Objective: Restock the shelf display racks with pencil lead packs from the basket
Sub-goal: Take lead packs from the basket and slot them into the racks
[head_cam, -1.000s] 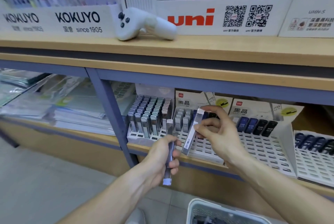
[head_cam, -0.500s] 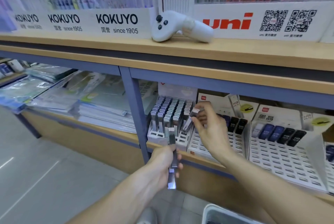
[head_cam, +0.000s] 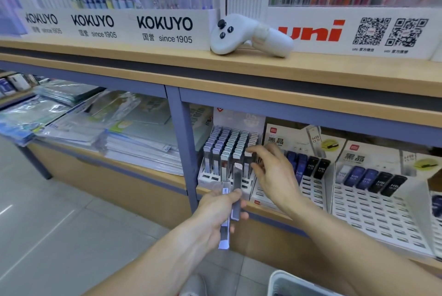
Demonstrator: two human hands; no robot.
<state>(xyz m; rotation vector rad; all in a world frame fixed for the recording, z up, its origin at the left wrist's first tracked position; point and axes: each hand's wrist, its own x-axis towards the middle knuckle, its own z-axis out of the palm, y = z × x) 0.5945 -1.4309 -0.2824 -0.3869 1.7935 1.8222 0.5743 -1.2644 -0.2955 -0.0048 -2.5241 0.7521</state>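
Fingers (head_cam: 254,150) of the right hand (head_cam: 275,176) curl at the top of a pack (head_cam: 248,164) standing in the front right corner of the left rack (head_cam: 215,177); whether they pinch it or only touch its cap I cannot tell. That pack stands upright, long axis toward twelve o'clock, at about ten o'clock from the right palm. The left hand (head_cam: 220,209) grips spare packs (head_cam: 235,195), two at least, long axes also near twelve, just at six o'clock of the rack's front edge. So the right hand is nearer the slots. Racks in view: three, the left nearly full, the two at three o'clock mostly bare, four or five dark packs each. One basket (head_cam: 287,282) sits at five o'clock. One white controller (head_cam: 248,35) lies on the upper shelf (head_cam: 143,61).
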